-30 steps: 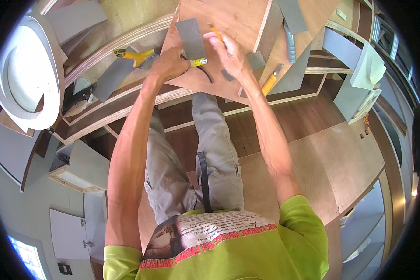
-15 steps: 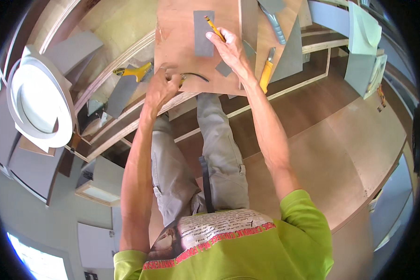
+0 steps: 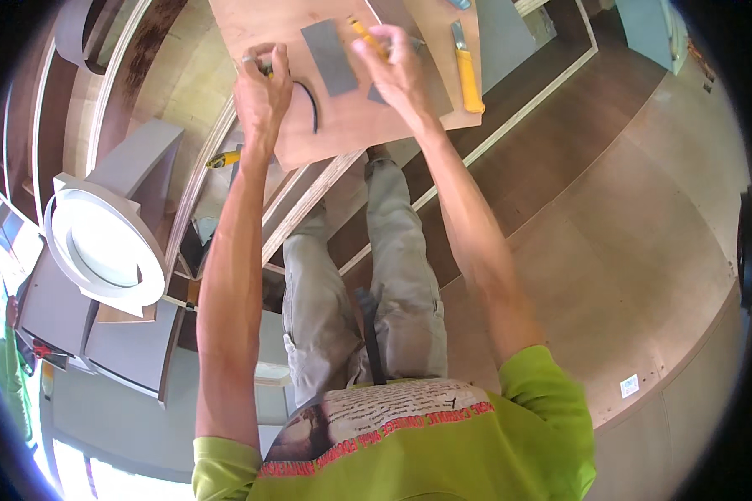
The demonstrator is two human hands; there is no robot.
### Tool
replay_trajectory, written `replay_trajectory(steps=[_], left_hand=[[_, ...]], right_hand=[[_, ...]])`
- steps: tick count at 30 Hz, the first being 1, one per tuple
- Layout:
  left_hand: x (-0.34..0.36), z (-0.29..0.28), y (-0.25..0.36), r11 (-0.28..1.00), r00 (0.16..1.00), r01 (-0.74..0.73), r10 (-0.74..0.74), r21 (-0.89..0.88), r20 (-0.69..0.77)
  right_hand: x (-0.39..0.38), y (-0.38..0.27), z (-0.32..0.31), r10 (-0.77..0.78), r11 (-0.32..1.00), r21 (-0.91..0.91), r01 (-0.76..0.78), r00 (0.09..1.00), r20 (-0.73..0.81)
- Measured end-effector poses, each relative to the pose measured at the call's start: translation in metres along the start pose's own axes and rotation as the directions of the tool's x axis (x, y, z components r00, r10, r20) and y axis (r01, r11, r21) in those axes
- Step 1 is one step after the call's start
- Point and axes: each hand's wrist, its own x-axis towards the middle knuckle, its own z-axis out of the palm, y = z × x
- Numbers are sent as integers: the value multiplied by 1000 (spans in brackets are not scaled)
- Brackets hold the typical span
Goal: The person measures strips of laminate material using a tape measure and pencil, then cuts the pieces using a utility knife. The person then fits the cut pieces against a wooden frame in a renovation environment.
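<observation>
My right hand [image 3: 399, 79] grips a yellow pencil [image 3: 368, 37] over a tan board [image 3: 351, 138]. My left hand [image 3: 263, 88] is over the board's left side, its fingers closed around a small thing with a bit of yellow, mostly hidden by the fingers. A thin dark curved strip [image 3: 312, 104] reaches out beside that hand; whether it is joined to the held thing I cannot tell. Between the hands lies a flat grey rectangular piece [image 3: 330, 58]. To the right on the board rests a yellow-handled knife [image 3: 469, 79] with its blade pointing away.
Under the board run open wooden frames with pale edges [image 3: 510, 138]. A yellow-handled tool [image 3: 224, 159] lies left of my left forearm. Farther left stands a white ring-shaped piece [image 3: 104, 242] beside grey panels [image 3: 134, 167]. Brown flooring [image 3: 593, 242] spreads to the right.
The view has turned, so the board and frames appear shifted and tilted. My left hand has moved farther up over the board, the dark strip now pointing toward me. The pencil stays in my right hand.
</observation>
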Motion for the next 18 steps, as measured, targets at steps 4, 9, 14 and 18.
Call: replay_trajectory(steps=[4, 9, 14, 18], left_hand=[[16, 0, 10, 998, 994, -63, 65, 27, -88], [37, 6, 19, 990, 968, -96, 117, 102, -224], [53, 22, 22, 904, 875, -410, 428, 125, -225], [58, 26, 4, 744, 732, -561, 651, 363, -202]], right_hand=[[-60, -73, -58, 16, 829, 554, 74, 987, -157], [-139, -182, -140, -570, 490, 627, 605, 767, -294], [-146, -207, -163, -704, 497, 512, 700, 670, -233], [-143, -208, -169, -723, 498, 477, 724, 651, -233]])
